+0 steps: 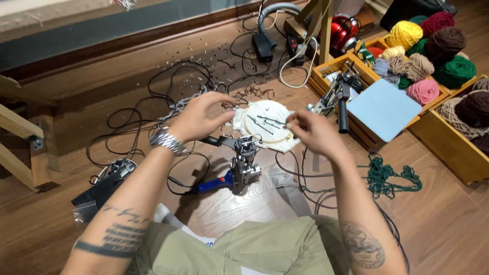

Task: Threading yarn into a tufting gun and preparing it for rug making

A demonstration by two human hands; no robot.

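A round wooden embroidery hoop (266, 121) with white cloth and dark stitched lines is held above the wooden floor. My left hand (199, 118) grips the cloth at the hoop's left edge. My right hand (315, 133) pinches the hoop's right rim, fingers curled. Below the hoop a tufting gun (239, 165) with a blue handle and metal head lies on the floor, between my arms. A metal watch (168, 141) sits on my left wrist.
Wooden crates (326, 76) at the right hold yarn balls (427, 51) in several colours, a blue pad (383, 108) and tools. Loose green yarn (391, 175) lies at right. Black cables (153, 102) and yarn scraps spread over the floor. A wooden frame (25, 147) stands at left.
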